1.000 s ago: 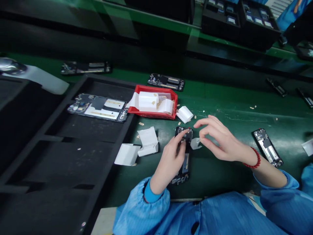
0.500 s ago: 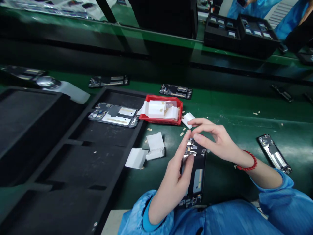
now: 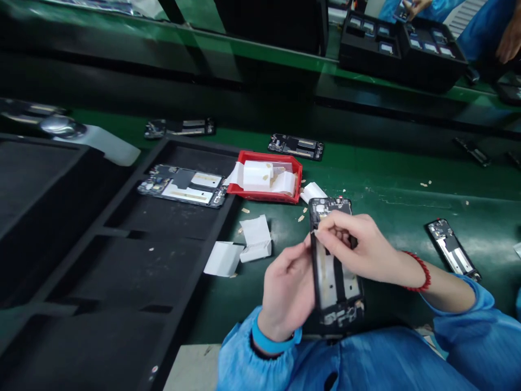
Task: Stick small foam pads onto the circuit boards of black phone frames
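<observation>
An opened smartphone (image 3: 340, 277), with circuit parts at both ends and silvery panels along its middle, is tilted up in front of me. My left hand (image 3: 290, 288) supports it from the left, its palm against the long edge and part of the fingers hidden behind. Over the upper part of the phone, my right hand (image 3: 354, 241) has thumb and index finger pinched together near the left edge. Whatever sits in that pinch is too small to name. A curled piece of white backing paper (image 3: 312, 192) lies just beyond the phone's top end.
A red bin (image 3: 264, 196) holds a roll of white paper strip. To the left, a black compartment tray (image 3: 134, 271) carries another opened phone (image 3: 183, 186). More opened phones (image 3: 451, 247) lie on the green bench. A co-worker's hand (image 3: 417, 7) shows at the far right.
The phone has been raised off the bench and tilted. My left hand has shifted to its side, and my right hand has moved down over it, fingers now pinched.
</observation>
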A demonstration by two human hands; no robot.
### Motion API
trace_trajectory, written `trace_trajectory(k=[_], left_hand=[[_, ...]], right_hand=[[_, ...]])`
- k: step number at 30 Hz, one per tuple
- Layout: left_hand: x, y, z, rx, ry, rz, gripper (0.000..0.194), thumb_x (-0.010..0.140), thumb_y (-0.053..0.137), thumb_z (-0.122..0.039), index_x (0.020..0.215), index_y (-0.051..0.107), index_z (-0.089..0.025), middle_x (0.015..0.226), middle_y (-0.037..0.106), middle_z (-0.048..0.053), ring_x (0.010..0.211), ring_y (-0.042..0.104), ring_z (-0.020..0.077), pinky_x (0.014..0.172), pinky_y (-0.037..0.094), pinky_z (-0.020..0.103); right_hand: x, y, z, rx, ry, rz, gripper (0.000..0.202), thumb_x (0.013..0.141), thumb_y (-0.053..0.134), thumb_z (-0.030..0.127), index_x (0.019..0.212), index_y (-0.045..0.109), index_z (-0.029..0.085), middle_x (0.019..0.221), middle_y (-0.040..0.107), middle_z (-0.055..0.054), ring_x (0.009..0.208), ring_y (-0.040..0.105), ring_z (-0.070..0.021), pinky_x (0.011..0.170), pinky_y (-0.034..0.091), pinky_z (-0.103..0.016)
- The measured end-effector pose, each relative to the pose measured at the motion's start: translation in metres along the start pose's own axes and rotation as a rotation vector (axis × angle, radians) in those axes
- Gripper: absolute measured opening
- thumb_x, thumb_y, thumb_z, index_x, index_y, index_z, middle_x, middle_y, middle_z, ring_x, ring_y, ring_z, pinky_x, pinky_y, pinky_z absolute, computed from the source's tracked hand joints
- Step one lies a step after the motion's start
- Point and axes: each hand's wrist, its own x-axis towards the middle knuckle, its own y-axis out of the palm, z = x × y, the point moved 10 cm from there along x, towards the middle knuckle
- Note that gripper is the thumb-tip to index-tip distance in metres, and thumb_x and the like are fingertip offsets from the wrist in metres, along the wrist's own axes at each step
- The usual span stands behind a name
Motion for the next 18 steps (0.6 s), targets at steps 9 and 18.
trace_trajectory(k=[9, 18], left_hand=[[-0.018, 0.018, 0.008, 0.263, 0.088, 0.196, 0.067, 0.072, 0.056, -0.027, 0.138, 0.064, -0.027, 0.142, 0.064, -0.003, 0.153, 0.034, 0.0346, 0.130, 0.022, 0.048], [-0.025, 0.030, -0.008, 0.676, 0.205, 0.211, 0.089, 0.080, 0.054, -0.025, 0.164, 0.026, -0.033, 0.166, 0.039, -0.010, 0.162, 0.008, 0.0322, 0.133, 0.006, 0.043]], right_hand=[[-0.005, -0.009, 0.019, 0.130, 0.043, 0.222, 0.016, 0.099, 0.055, 0.017, 0.084, 0.054, 0.018, 0.080, 0.061, -0.001, 0.072, 0.055, -0.0100, 0.067, 0.048, -0.024], [-0.002, -0.007, 0.031, 0.107, -0.064, 0.232, 0.023, 0.077, 0.057, -0.002, 0.073, 0.047, 0.019, 0.073, 0.053, 0.004, 0.067, 0.045, -0.0069, 0.061, 0.040, -0.020]])
